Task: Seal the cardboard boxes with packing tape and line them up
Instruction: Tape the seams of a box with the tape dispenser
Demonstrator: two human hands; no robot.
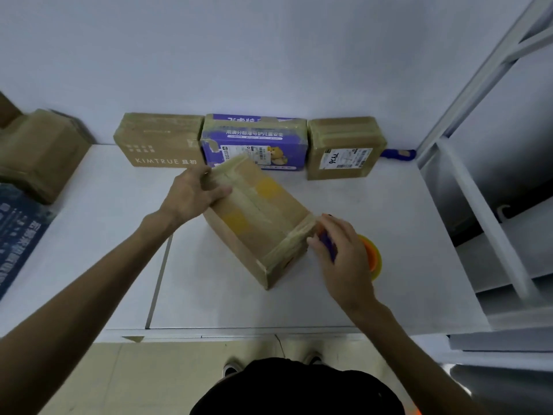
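Head view: left hand rests spread-fingered on closed, taped cardboard box, contents hidden; right hand grips tape dispenser at the box end beside it.

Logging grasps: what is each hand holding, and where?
The right hand grips the tape dispenser by its purple handle. The left hand holds nothing; it presses on the far end of the cardboard box.

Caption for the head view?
Left hand rests on a taped cardboard box; right hand holds a tape dispenser at its near end.
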